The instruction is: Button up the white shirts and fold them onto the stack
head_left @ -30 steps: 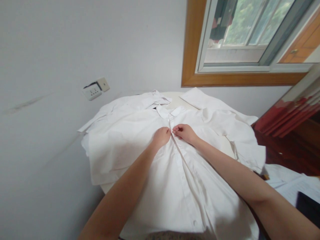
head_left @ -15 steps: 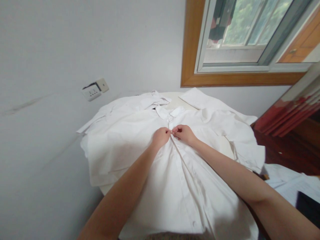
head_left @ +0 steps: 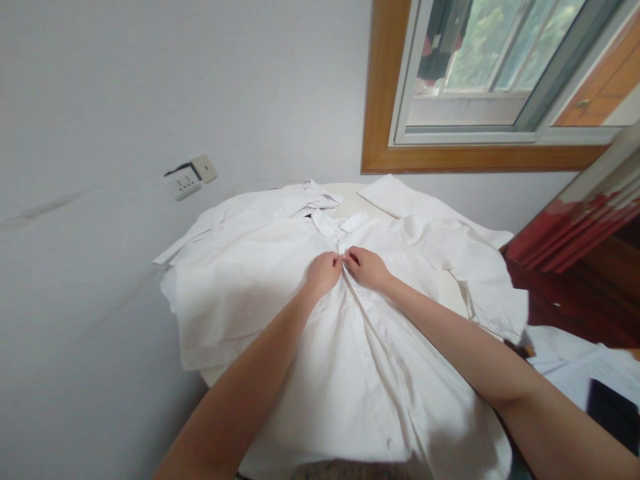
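Note:
A white button-up shirt (head_left: 320,400) lies spread on a pale table (head_left: 350,199), its collar (head_left: 326,224) toward the wall and its hem toward me. Both hands meet at the front placket, a little below the collar. My left hand (head_left: 325,273) pinches the placket's edge from the left. From the right, my right hand (head_left: 367,268) has its thumb and fingers pressed together on the same spot. Any button there is hidden by the fingertips. Below my hands the two front edges run down loosely, with a gap between them.
More white cloth (head_left: 280,200) lies at the table's back left. A wall socket (head_left: 181,183) sits at left, and a wood-framed window (head_left: 475,159) at right. Papers (head_left: 590,367) and a dark object (head_left: 613,413) lie at lower right, near a red and white curtain (head_left: 575,227).
My right hand has turned slightly and shifted a little up and left, its fingertips closer to my left hand. The shirt and my left hand have hardly moved.

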Demonstrator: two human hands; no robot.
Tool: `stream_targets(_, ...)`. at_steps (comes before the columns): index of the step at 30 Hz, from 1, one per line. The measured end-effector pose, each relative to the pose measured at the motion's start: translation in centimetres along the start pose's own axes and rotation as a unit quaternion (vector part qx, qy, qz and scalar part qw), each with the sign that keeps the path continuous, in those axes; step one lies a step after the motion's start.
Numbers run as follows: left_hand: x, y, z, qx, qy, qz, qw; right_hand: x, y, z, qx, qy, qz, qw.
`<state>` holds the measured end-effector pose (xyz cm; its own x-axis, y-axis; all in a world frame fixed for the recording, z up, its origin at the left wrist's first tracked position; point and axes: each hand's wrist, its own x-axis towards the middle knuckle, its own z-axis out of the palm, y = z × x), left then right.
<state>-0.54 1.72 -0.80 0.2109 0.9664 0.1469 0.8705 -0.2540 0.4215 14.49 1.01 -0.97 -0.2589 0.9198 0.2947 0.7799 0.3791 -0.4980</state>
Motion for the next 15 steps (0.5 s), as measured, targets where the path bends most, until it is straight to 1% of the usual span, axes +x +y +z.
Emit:
stream_targets(3, 0.0, -0.1, 0.0, 0.0, -0.002, -0.001, 1.0, -0.1, -0.3, 0.1, -0.044, -0.005, -0.014, 0.999)
stream_targets(6, 0.1, 0.0, -0.2, -0.011, -0.021, -0.009, 1.0, 0.0, -0.2, 0.1, -0.038, -0.006, 0.001, 0.999)
stream_targets(8, 0.2, 0.2, -0.3, -0.016, -0.027, -0.015, 0.999, 0.3, 0.1, 0.1, -0.002, -0.01, 0.021, 1.0)
stream_targets(10, 0.2, 0.5, -0.4, -0.013, -0.025, -0.016, 0.999, 0.7, 0.4, 0.2, 0.056, -0.019, 0.045, 0.997)
stream_targets(13, 0.0, 1.0, -0.4, -0.001, -0.019, -0.008, 1.0, 1.1, 1.1, 0.5, 0.157, -0.037, 0.089, 0.983)
stream_targets(15, -0.3, 1.2, -0.3, 0.009, -0.005, -0.004, 1.0, 1.2, 1.4, 0.9, 0.212, -0.049, 0.111, 0.97)
